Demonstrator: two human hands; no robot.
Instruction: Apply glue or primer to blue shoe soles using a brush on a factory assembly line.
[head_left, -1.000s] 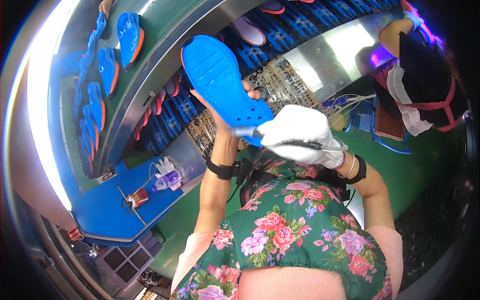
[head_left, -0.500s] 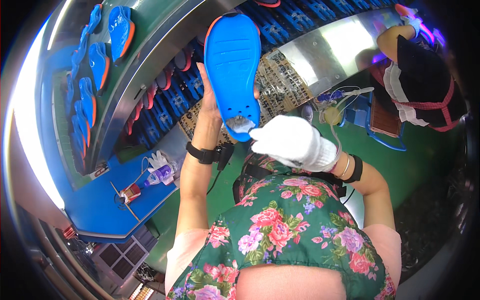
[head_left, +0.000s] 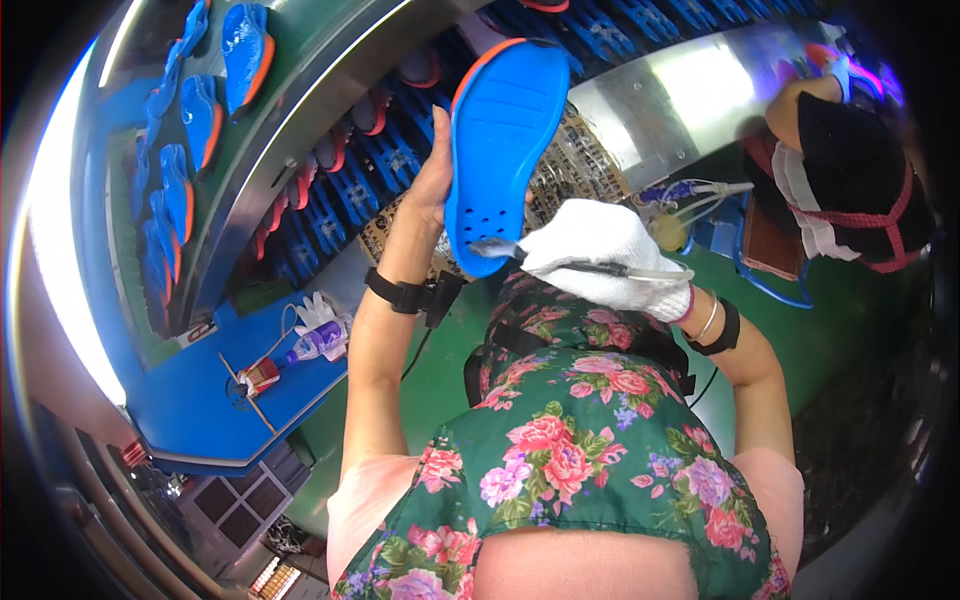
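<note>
My bare left hand [head_left: 433, 178] holds up a blue shoe sole [head_left: 505, 125] by its left edge, its inner face toward me. An orange edge shows at the sole's rounded upper end, and several small holes mark its lower end. In my right hand [head_left: 605, 255], which wears a white knitted glove, is a brush [head_left: 598, 267] with a dark handle and a pale tube at its back end. The brush's greyish bristles [head_left: 490, 247] touch or hover just over the sole's lower end, below the holes. Most of my left fingers are hidden behind the sole.
Beyond my hands runs a line of blue racks [head_left: 600, 35] behind a metal ledge [head_left: 690, 90]. More blue-and-orange soles [head_left: 245, 60] lie at the upper left. A purple-labelled bottle [head_left: 318, 342] rests on the blue table [head_left: 200, 400]. Another person [head_left: 850, 150] works at the right.
The shoe sole has shifted right and tilted, its upper end leaning right. My right hand has turned, so the brush handle and tube now show. The bristles look narrower than before.
</note>
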